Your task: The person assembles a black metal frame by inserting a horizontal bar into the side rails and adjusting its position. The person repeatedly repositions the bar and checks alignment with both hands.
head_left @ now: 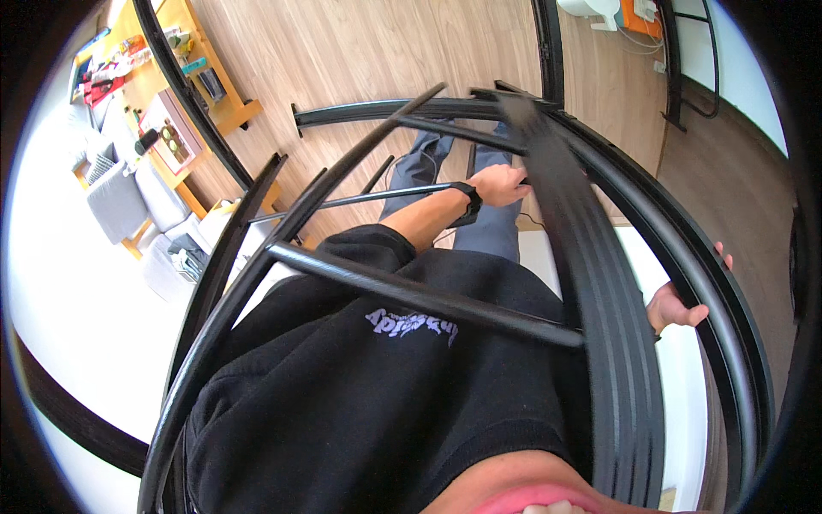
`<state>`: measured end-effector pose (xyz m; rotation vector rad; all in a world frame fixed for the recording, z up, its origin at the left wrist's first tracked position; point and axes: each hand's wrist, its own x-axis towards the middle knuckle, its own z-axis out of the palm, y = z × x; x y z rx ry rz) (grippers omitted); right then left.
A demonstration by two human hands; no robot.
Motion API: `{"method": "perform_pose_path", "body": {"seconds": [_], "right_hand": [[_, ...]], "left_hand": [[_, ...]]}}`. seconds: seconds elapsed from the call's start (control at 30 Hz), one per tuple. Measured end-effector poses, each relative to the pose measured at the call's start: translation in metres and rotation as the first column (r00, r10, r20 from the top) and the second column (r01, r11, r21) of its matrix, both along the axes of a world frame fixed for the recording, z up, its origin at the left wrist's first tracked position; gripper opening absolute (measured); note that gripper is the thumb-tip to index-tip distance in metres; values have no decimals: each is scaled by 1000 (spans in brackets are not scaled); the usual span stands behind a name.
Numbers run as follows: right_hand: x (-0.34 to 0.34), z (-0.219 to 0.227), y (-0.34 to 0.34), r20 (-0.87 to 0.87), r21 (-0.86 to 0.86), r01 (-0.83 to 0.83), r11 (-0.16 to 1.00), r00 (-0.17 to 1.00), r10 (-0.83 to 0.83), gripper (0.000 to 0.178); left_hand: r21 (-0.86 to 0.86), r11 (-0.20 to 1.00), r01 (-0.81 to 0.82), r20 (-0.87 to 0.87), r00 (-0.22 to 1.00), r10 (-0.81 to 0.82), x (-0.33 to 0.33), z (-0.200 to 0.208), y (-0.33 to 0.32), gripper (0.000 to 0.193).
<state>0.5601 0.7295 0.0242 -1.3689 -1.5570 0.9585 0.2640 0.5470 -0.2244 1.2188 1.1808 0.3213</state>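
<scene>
A black metal frame of tubes and rails surrounds my upper body. Its ladder-like side [342, 176] has crossbars, one of them a round bar [419, 295] passing in front of my chest. A wide grooved black rail [612, 343] stands close in front of me, slightly blurred. My left hand [501, 184], below a dark wristband, is closed beside this rail, its fingertips partly hidden, so what they hold does not show. At the right, my right hand [676, 308] wraps round a thick black metal rail [715, 291], thumb on the near side and fingertips showing past its far edge.
More black posts [550, 51] rise at the far side. A wooden table [205, 51] with small items and a grey sofa [141, 197] stand at the left. At the far right are a white appliance [591, 8] and cables. Wood-look flooring [368, 51] lies beneath.
</scene>
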Motion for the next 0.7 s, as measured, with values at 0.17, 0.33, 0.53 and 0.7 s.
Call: {"method": "perform_pose_path", "body": {"seconds": [0.17,0.33,0.53,0.7], "right_hand": [[-4,0,-8,-53,-37,182,983,982,-184,95],[19,7,-1,8,-23,144,989,990,-143,92],[55,9,21,-80,-28,124,992,989,-126,93],[86,5,40,-107,-35,115,993,987,-118,85]], "left_hand": [[-595,768,-235,137,913,384,-2,-7,-13,40],[110,980,-168,-90,980,178,-5,-7,-21,28],[-65,996,-63,-84,995,58,-21,-7,-35,31],[55,987,-150,171,976,138,-26,-28,-53,42]]}}
